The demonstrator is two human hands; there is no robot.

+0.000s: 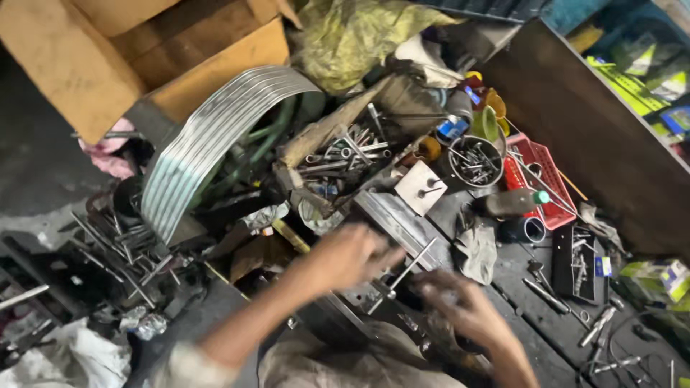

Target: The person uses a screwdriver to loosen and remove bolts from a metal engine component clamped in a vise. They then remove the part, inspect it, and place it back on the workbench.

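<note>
On a cluttered, dark workshop floor, a thin metal rod (410,269) is steadied near the front edge between the blurred left hand (350,255) and right hand (460,305), grips indiscernible, work seemingly unfinished, spanners box (338,154) beyond.

Left hand (345,257) blurred, fingers curled, palm down; right hand (460,305) blurred, fingers bent, grip unclear
</note>
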